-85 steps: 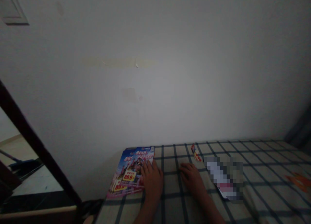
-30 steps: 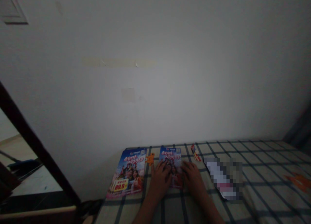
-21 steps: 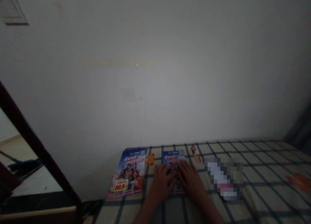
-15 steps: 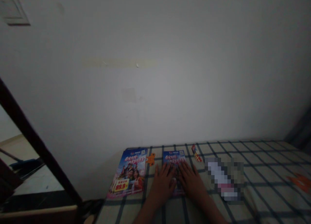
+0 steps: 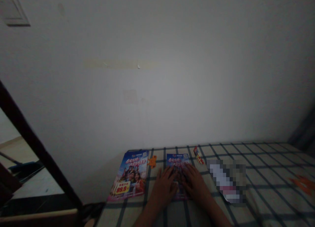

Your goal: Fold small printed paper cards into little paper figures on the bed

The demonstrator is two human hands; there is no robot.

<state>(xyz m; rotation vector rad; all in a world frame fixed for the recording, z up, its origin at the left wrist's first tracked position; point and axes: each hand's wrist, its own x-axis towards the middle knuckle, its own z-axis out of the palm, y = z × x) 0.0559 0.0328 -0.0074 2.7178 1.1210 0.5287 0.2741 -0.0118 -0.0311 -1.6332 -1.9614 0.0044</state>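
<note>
Both hands lie flat on one colourful flyer [image 5: 177, 160] spread on a checked bedsheet [image 5: 258, 187]. My left hand [image 5: 164, 185] covers the flyer's left half, fingers stretched out. My right hand [image 5: 194, 182] rests on its right half, fingers also spread. Only the flyer's top strip and bottom edge show between and around the hands. A stack of the same flyers [image 5: 130, 174] lies to the left, apart from my left hand.
A small orange print on the sheet [image 5: 152, 161] shows between the stack and the single flyer. A small red and yellow packet [image 5: 198, 156] lies just beyond my right hand. A blurred-out flat object [image 5: 227, 182] sits to the right. A white wall stands close behind; a dark bed post [image 5: 36, 148] slants at the left.
A single flyer came off the stack and now lies in the middle. Both hands moved onto it, then slid slightly toward me, pressing it flat.
</note>
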